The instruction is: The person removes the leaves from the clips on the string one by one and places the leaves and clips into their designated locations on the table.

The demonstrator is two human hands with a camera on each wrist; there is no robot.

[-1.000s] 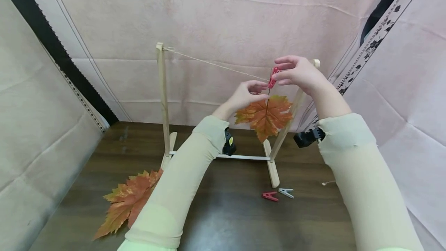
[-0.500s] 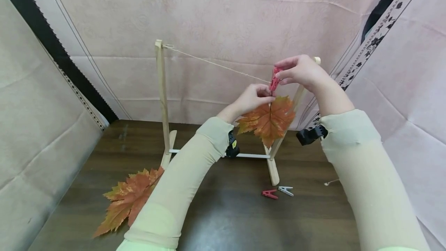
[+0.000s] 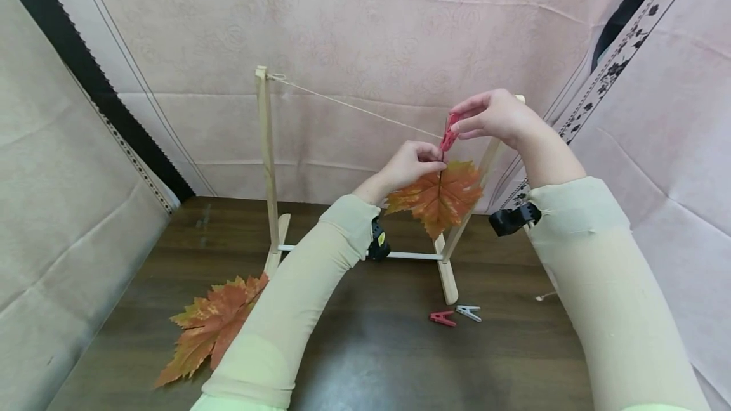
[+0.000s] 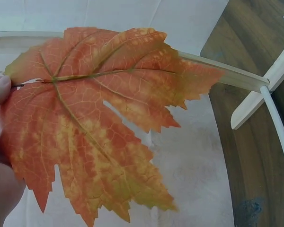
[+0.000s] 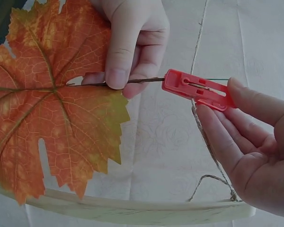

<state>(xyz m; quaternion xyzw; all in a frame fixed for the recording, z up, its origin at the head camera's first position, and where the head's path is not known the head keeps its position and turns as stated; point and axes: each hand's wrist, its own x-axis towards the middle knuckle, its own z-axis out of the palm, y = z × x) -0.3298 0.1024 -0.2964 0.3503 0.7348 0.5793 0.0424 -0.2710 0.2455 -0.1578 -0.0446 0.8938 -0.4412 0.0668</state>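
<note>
My right hand (image 3: 502, 120) pinches a red clothespin (image 5: 194, 89) between thumb and fingers, at the string (image 3: 360, 110) that runs between two wooden posts. The stem of an orange maple leaf (image 5: 47, 99) passes into the clothespin's nose, its thin end showing past the far side. Just below, my left hand (image 3: 408, 169) pinches that stem between thumb and forefinger. In the left wrist view the leaf (image 4: 99, 109) spreads broad and flat, with only part of the left hand (image 4: 4, 175) showing beside it.
A wooden frame (image 3: 266, 163) with a white crossbar (image 3: 414, 256) stands on the brown table (image 3: 365, 347). A second maple leaf (image 3: 214, 328) lies left, partly behind my left sleeve. A red clothespin (image 3: 442, 318) and a pale blue clothespin (image 3: 469, 313) lie near the frame's right foot.
My left hand has moved right and slightly down, its fingers closing from beside the stem to pinch it. The leaf has shifted slightly down; the right hand keeps its pinch on the clothespin.
</note>
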